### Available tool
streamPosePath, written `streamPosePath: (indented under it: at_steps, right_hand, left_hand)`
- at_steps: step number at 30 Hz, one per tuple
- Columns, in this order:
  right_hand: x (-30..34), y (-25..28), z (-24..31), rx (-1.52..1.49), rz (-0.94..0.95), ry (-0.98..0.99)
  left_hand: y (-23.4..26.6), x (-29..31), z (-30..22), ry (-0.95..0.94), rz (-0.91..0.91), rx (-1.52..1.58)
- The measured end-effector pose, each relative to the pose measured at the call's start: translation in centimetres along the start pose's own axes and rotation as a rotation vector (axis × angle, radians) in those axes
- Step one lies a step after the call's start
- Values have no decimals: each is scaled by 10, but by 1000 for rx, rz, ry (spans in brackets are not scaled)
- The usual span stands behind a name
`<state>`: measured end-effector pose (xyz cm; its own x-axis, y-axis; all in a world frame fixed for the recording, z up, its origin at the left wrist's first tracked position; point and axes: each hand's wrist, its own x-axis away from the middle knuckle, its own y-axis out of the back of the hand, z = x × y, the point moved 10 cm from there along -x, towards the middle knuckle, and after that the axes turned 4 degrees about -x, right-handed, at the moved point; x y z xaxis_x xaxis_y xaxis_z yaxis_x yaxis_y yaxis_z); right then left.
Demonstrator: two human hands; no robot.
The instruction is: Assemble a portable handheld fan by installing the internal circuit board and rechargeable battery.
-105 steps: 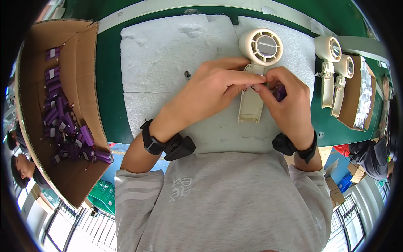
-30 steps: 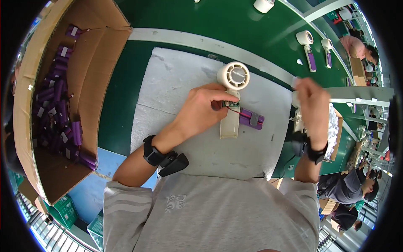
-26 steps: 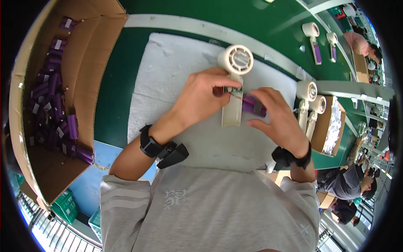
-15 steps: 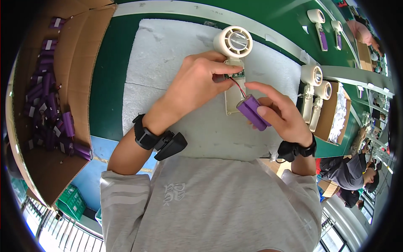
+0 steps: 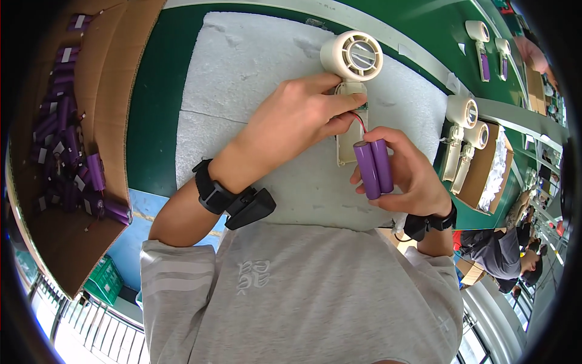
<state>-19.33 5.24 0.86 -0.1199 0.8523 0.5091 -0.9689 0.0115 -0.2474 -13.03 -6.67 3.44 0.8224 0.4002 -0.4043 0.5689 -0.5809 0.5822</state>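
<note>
A cream handheld fan (image 5: 332, 56) with a round head lies on a white foam sheet (image 5: 230, 67), its handle casing (image 5: 344, 148) uncovered. My left hand (image 5: 297, 112) is closed on the upper handle just below the fan head, thumb and fingers over the spot where a bit of green circuit board (image 5: 364, 106) shows. Red and dark wires (image 5: 362, 121) run from under those fingertips to a purple two-cell battery pack (image 5: 373, 167). Fingers and thumb of my right hand (image 5: 418, 179) grip this pack at its ends, nearly upright, over the right side of the casing.
At the left, a deep cardboard box (image 5: 109, 79) holds many purple battery packs (image 5: 63, 139). Two more fans (image 5: 458, 112) lie right of the foam, beside a carton (image 5: 506, 151) of white pieces. Further fans (image 5: 478, 30) with purple packs lie far right. People (image 5: 503, 252) sit beyond.
My right hand has turned the battery pack from a slant to nearly upright, and its fingers now hold it by the ends. My left hand keeps its grip; the whole view has shifted slightly.
</note>
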Motion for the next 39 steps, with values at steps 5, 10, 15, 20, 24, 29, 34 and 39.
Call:
streamPosePath:
  at_steps: [5, 10, 15, 20, 24, 29, 34, 39]
  right_hand:
    - [-1, 9, 37, 615, -122, 370]
    - [-4, 10, 37, 698, -145, 403]
    - [-7, 17, 32, 670, -225, 451]
    - [-9, 14, 30, 754, -297, 479]
    - [-5, 7, 32, 831, -352, 517]
    - [6, -1, 36, 952, -415, 645]
    - [5, -7, 38, 1074, -419, 655]
    - [5, -5, 37, 1081, -439, 659]
  left_hand:
    - [-2, -1, -2, 5, 44, -39]
    - [-2, 0, -3, 1, 27, -69]
    - [-3, 1, 1, 55, 46, -20]
    - [-1, 1, 1, 51, 47, -34]
    - [-1, -1, 1, 47, 46, -36]
    - [-1, -1, 2, 45, 58, -17]
    - [0, -1, 2, 45, 82, -28]
    - [5, -3, 5, 9, -12, 65]
